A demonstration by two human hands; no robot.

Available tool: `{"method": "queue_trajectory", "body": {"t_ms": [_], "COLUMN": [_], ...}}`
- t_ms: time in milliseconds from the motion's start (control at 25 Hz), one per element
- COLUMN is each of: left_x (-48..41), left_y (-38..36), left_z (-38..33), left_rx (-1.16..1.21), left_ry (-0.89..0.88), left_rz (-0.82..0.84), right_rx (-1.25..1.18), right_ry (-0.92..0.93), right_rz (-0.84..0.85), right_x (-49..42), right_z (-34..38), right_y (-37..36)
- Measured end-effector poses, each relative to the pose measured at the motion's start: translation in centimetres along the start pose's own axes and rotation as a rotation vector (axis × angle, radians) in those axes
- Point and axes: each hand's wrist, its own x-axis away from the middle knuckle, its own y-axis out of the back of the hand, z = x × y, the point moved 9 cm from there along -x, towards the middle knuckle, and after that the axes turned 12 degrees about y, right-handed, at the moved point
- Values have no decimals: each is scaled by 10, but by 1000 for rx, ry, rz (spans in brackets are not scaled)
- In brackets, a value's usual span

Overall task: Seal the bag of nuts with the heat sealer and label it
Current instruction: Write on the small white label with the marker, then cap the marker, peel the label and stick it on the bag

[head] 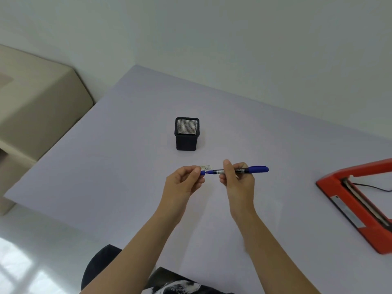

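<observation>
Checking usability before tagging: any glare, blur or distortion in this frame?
Head view: soft even light, faint shadows; bright glare on the floor lower left; wide-angle stretch near the edges, sealer cut off right; left hand, right hand and marker sharp; label print unreadable.

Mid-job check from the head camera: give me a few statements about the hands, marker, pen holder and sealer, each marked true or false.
1. The right hand grips the blue marker by its barrel. True.
2. The black mesh pen holder lies on its side. False: it stands upright on the table, open end up.
3. The red heat sealer sits at the right edge of the view. True.
4. The left hand rests flat on the table. False: it is raised and pinches the small blue cap at the marker's left end.
5. Pens stick out of the pen holder. False: none show in it.
</observation>
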Motion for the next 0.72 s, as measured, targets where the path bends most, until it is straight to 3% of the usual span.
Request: {"method": "queue_trajectory", "body": {"t_ms": [200,360,560,720], "left_x": [8,13,27,35], "left_y": [-5,-9,-1,-3], "left_z": [-12,-14,-34,-48], "left_rx": [-206,-202,-481,-652], "left_ry": [-123,-157,-413,-487], "left_rz": [11,102,-12,-9], "right_rx": [79,46,-24,-123], "right_ry": [27,41,-24,-77], "right_rz": [54,68,103,158], "right_x": [1,-2,2,6], "right_z": [8,14,11,10], "right_y": [-2,-1,-12,-27]}}
